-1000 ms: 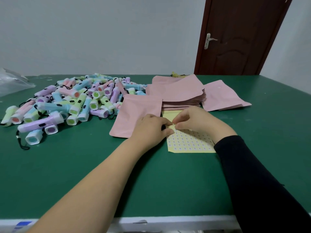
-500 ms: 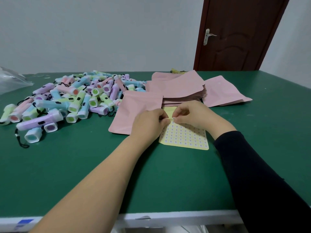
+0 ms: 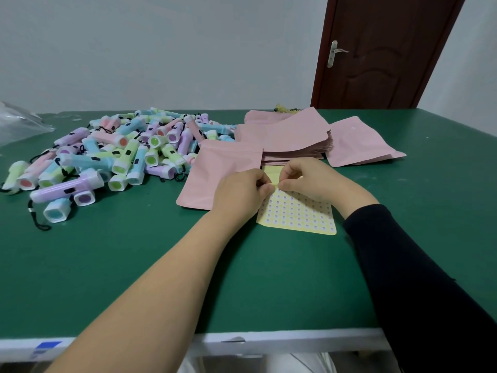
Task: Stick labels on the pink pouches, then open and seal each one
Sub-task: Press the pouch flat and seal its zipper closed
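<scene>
Watching through the head camera, I see the left hand point(image 3: 239, 193) and right hand point(image 3: 312, 179) meet over the yellow label sheet point(image 3: 298, 215) on the bench point(image 3: 134, 265), the fingers point(image 3: 285, 186) of both pinching its upper part, apparently lifting a label. One pink pouch point(image 3: 217, 176) lies just left of the sheet, bare as far as I can tell; a stack of pouches point(image 3: 290, 138) waits behind. I judge the task barely begun.

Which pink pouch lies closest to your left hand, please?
The single pouch left of the stack, right by the left hand; the rest lie farther back or right.
</scene>
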{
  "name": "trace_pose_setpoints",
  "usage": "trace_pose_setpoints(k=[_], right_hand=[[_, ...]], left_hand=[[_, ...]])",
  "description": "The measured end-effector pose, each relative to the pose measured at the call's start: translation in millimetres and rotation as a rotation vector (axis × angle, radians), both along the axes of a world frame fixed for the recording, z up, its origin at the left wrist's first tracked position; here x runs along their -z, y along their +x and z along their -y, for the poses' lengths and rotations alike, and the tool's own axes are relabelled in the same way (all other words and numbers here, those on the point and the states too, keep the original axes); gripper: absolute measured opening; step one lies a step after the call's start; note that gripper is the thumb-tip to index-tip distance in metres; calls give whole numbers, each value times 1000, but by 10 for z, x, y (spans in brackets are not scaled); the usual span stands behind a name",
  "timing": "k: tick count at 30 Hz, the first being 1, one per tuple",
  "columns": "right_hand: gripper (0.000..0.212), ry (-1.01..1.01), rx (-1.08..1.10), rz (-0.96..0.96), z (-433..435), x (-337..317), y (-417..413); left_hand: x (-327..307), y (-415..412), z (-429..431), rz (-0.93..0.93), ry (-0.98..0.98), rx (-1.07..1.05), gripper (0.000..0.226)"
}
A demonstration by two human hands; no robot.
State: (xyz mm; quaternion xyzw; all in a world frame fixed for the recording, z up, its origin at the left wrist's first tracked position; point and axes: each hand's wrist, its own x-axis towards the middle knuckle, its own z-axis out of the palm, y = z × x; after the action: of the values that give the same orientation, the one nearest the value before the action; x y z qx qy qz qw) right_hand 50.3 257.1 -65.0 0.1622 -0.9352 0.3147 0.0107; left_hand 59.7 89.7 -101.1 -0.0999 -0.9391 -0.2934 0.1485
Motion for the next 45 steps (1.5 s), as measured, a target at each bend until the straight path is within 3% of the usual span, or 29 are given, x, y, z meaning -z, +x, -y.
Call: trace_pose_setpoints(k=[3,8,11,15,18,21,25,27,30,32,35,38,41,45], right_hand=[[5,-31,10,0,9,-10,8],[10,-357,99,-27,53,-61,2],[4,-625,151,205,176,-37,-21],[17,-835,247,443,459,-71,-123],[16,-793,295,514,645,-107,-180],[5,-667,305,460,723,-114,-188],[8,-931,229,256,700,-270,-119],[8,-1076,139,178,707,-381,-45],[5,-1254,-55,236,827,-453,53],[6,-1319,-132,276,927,-456,109],[11,-1406,-232,343,960,-441,133],[10,-1423,-267,416,855,-423,116],[5,-1277,-110,305,740,-382,50],[12,-861,46,69,615,-328,-8]], left_hand=[[3,7,1,4,-8,1,14],[-133,27,70,-45,91,-4,27],[-276,-38,352,-170,236,-311,26],[-249,-119,717,68,417,-484,34],[-224,-146,771,86,573,-432,30],[-256,-149,745,109,617,-377,28],[-373,-58,614,-57,428,-315,39],[-459,19,531,-92,562,-119,51],[-550,102,418,28,802,142,66],[-570,146,373,56,873,233,61],[-596,134,463,137,1129,326,54],[-598,149,677,276,1393,375,51],[-550,109,891,312,1612,436,32],[-482,97,1032,371,1549,539,24]])
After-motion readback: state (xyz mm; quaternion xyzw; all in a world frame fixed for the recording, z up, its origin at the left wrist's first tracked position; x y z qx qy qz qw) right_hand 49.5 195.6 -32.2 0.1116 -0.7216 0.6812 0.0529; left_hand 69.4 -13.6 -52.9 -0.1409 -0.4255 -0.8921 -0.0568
